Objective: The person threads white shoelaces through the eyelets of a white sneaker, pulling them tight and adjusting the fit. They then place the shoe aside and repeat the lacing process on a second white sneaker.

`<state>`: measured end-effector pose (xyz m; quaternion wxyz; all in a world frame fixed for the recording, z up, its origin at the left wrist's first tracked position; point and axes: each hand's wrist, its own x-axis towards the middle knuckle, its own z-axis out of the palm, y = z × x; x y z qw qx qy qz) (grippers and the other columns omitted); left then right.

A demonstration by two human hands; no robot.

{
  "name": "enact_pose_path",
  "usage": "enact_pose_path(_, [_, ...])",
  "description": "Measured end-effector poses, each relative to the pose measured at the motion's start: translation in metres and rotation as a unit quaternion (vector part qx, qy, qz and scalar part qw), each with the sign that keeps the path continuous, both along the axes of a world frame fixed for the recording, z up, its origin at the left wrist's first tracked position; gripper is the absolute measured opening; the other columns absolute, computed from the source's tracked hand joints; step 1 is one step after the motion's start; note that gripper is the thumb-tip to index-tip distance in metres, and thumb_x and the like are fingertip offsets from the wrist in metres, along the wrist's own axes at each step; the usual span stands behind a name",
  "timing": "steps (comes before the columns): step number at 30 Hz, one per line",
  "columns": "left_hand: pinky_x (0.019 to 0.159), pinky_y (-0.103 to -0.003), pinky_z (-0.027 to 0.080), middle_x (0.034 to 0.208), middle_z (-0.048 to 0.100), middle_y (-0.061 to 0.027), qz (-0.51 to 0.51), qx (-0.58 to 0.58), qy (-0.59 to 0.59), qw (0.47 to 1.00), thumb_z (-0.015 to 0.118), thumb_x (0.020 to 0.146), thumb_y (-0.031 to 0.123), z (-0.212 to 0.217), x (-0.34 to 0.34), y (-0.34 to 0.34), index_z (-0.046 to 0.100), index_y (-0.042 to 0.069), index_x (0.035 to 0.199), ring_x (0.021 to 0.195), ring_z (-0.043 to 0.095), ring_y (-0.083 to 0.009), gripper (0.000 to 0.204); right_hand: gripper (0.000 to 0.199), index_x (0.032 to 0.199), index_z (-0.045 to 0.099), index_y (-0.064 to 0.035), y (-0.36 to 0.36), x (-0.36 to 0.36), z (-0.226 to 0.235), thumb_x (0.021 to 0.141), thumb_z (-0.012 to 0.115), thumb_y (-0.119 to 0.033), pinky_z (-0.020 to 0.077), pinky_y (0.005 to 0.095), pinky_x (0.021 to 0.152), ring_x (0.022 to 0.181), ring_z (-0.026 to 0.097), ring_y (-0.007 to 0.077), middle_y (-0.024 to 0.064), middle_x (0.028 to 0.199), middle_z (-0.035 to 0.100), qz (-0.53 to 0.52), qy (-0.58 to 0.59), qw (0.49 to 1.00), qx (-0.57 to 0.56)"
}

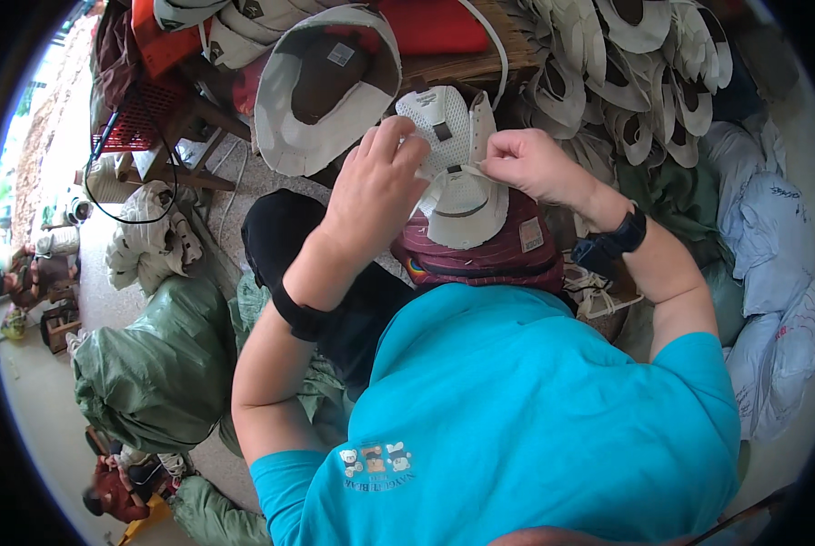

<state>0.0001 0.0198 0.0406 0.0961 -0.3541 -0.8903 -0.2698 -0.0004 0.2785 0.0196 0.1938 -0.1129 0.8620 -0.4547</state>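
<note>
A white mesh shoe upper (467, 218) lies on a maroon striped cloth bundle (480, 259) in front of my body. Its tongue (430, 109) points away from me, with a small dark patch in its middle. My left hand (377, 177) is at the upper's left edge, fingers curled in; what lies between the fingertips is hidden. At the right edge, my right hand (535, 164) pinches the upper near a row of small holes. A thin pale strip crosses the upper between both hands.
Beyond my left hand stands a large whitish bag-like container (276, 118) with a brown inside. Many white shoe uppers (635, 82) are heaped at the far right. Green sacks (157, 364) lie at left, pale sacks (771, 246) at right. Other people (116, 487) sit farther left.
</note>
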Motion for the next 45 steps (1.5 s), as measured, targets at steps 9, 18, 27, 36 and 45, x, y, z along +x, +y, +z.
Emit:
enact_pose_path(9, [0.091,-0.044,0.047,0.103,0.054,-0.0084,-0.061,-0.131,-0.085,0.986,0.077,0.067,0.010,0.006,-0.021,-0.002,0.065,0.006,0.089,0.104,0.056,-0.0313,0.025,0.020,0.080,0.063,-0.0018,-0.028,-0.015,0.034,0.081,0.064,-0.022,0.0494,0.0475,0.067,0.072,0.063,0.0375,0.0163,0.076,0.065,0.143,0.184,0.946,0.227])
enact_pose_path(18, [0.082,-0.041,0.050,0.093,0.057,-0.0074,-0.079,-0.005,-0.070,0.994,0.077,0.072,0.010,-0.013,-0.021,-0.005,0.069,0.006,0.088,0.097,0.056,-0.0296,0.018,0.033,0.094,0.055,-0.0070,-0.023,-0.023,0.046,0.074,0.079,-0.015,0.0484,0.0432,0.081,0.097,0.059,0.0306,0.0079,0.104,0.054,0.192,0.341,0.907,0.158])
enact_pose_path(27, [0.071,-0.033,0.048,0.090,0.059,-0.0095,0.055,0.066,-0.215,0.973,0.073,0.085,0.018,-0.019,-0.018,0.010,0.072,0.002,0.084,0.079,0.058,-0.0214,0.016,0.032,0.091,0.057,-0.0038,-0.017,-0.054,0.066,0.072,0.080,-0.014,0.0485,0.0429,0.076,0.093,0.060,0.0310,0.0091,0.099,0.052,0.316,0.170,0.912,0.199])
enact_pose_path(36, [0.064,-0.023,0.043,0.088,0.059,-0.0014,0.098,0.301,-0.209,0.925,0.060,0.100,0.013,-0.009,-0.010,0.034,0.062,0.000,0.093,0.074,0.053,-0.0076,0.015,0.035,0.085,0.054,-0.0027,-0.002,-0.051,0.032,0.067,0.083,-0.009,0.0469,0.0425,0.074,0.090,0.055,0.0301,0.0095,0.095,0.049,0.297,0.304,0.903,0.064])
enact_pose_path(45, [0.061,-0.020,0.046,0.087,0.066,-0.0038,0.082,0.431,-0.364,0.821,0.054,0.103,0.011,-0.020,-0.012,0.041,0.056,0.001,0.101,0.066,0.054,-0.0050,0.010,0.020,0.082,0.059,-0.0014,0.000,-0.038,0.023,0.082,0.074,-0.014,0.0466,0.0407,0.075,0.085,0.055,0.0273,0.0091,0.092,0.050,0.184,0.268,0.942,0.085])
